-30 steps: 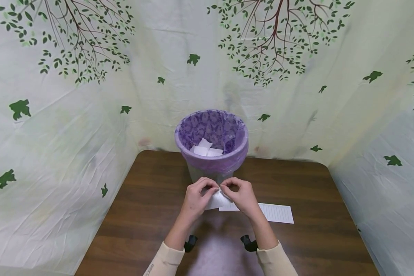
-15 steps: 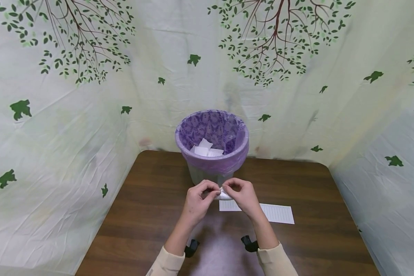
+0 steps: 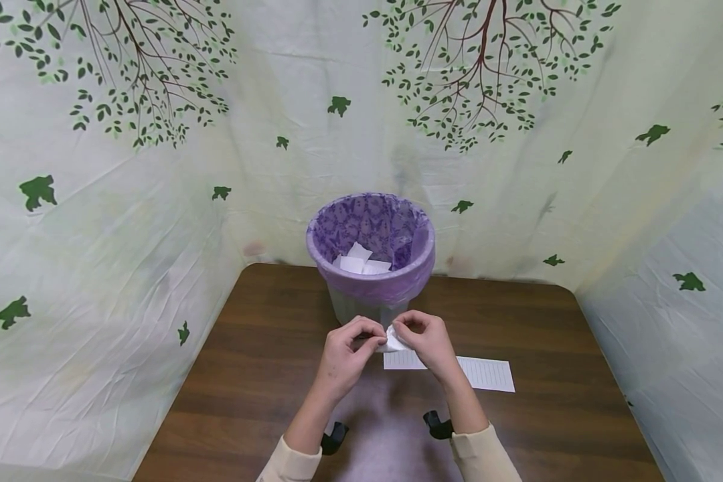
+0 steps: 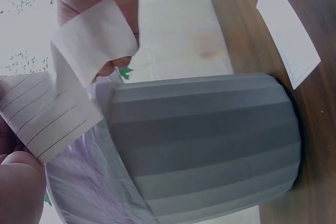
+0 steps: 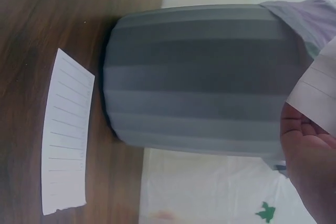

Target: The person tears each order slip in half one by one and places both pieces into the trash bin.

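Just in front of the bin, my left hand [image 3: 348,353] and right hand [image 3: 432,343] pinch a small piece of white lined paper [image 3: 394,340] between them. In the left wrist view the left thumb [image 4: 20,192] grips the ruled part of the paper [image 4: 44,109], while the right hand's fingers hold its plain part; a narrow neck joins the two parts. From the right wrist, the right hand [image 5: 315,161] shows its fingers curled at the paper's edge. A longer lined paper strip [image 3: 488,374] lies flat on the table, partly covered by the right hand.
A grey wastebasket [image 3: 361,308] with a purple patterned liner [image 3: 422,268] stands at the table's back edge. White paper pieces [image 3: 361,261] lie inside it. Behind hangs a pale curtain [image 3: 265,201] with leaf prints. The brown table [image 3: 247,375] spreads to both sides.
The held paper, broader under both hands a second ago, now shows as a small crumpled-looking bit between the fingertips. The hands have shifted slightly right; the bin and strip stay put.
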`<action>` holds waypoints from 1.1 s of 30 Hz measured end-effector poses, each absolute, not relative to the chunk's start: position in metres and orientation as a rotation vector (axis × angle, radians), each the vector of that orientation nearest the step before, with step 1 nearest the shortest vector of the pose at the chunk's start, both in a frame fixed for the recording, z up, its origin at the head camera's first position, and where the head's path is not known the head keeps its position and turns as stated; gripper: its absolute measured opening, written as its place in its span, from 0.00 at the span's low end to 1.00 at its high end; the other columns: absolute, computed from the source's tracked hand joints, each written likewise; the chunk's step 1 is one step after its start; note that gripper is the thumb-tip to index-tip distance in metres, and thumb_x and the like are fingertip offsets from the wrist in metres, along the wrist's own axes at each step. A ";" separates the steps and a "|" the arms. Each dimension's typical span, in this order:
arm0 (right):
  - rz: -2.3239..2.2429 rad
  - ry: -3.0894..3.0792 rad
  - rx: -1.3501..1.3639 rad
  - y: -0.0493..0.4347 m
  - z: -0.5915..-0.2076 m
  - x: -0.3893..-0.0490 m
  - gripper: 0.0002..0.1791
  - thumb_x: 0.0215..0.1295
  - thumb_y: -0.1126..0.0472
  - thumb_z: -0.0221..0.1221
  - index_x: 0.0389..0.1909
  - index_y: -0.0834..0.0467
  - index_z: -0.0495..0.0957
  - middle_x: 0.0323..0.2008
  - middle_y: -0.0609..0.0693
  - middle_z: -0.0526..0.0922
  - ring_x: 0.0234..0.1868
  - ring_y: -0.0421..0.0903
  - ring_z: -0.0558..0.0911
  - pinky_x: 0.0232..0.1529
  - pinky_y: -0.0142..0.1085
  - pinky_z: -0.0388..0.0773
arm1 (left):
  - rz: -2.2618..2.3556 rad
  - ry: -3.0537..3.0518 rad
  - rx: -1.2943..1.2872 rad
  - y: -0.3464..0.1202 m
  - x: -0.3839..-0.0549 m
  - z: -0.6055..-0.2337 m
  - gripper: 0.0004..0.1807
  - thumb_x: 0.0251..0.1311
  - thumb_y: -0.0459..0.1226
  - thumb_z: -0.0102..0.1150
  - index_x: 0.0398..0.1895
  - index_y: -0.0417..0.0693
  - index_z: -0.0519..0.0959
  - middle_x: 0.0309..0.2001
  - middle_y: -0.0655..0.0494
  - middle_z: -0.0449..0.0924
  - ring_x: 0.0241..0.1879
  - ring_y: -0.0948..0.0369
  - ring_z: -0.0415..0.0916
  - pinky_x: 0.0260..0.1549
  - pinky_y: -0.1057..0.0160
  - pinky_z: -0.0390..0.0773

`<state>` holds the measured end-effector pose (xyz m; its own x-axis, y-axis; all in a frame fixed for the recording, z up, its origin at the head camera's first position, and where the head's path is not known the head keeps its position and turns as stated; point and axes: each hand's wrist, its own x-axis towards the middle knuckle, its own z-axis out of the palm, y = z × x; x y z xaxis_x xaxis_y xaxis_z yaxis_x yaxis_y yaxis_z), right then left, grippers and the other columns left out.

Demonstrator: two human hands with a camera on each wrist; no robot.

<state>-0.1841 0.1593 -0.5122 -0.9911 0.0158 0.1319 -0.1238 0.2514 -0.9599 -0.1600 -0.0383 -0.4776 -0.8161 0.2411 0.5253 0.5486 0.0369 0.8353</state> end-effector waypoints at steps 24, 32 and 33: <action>1.866 -2.319 -0.027 0.175 -0.516 -0.186 0.06 0.67 0.62 0.71 0.37 0.61 0.89 0.34 0.53 0.88 0.34 0.39 0.81 0.37 0.28 0.76 | -2.040 -1.885 -0.853 -0.052 -0.157 -0.456 0.04 0.60 0.21 0.68 0.35 0.32 0.83 0.36 0.36 0.83 0.41 0.69 0.83 0.42 0.72 0.85; 1.859 -2.270 0.029 0.172 -0.487 -0.184 0.05 0.66 0.65 0.71 0.37 0.64 0.89 0.32 0.50 0.86 0.32 0.40 0.79 0.32 0.28 0.73 | -2.050 -1.896 -0.804 -0.054 -0.169 -0.450 0.04 0.63 0.25 0.70 0.36 0.31 0.83 0.37 0.35 0.83 0.40 0.67 0.83 0.41 0.73 0.83; 1.856 -2.263 0.038 0.171 -0.483 -0.184 0.05 0.66 0.65 0.71 0.37 0.64 0.89 0.31 0.50 0.86 0.32 0.40 0.78 0.32 0.28 0.72 | -2.048 -1.892 -0.806 -0.054 -0.171 -0.449 0.04 0.63 0.25 0.69 0.37 0.31 0.83 0.37 0.35 0.83 0.40 0.67 0.82 0.42 0.73 0.83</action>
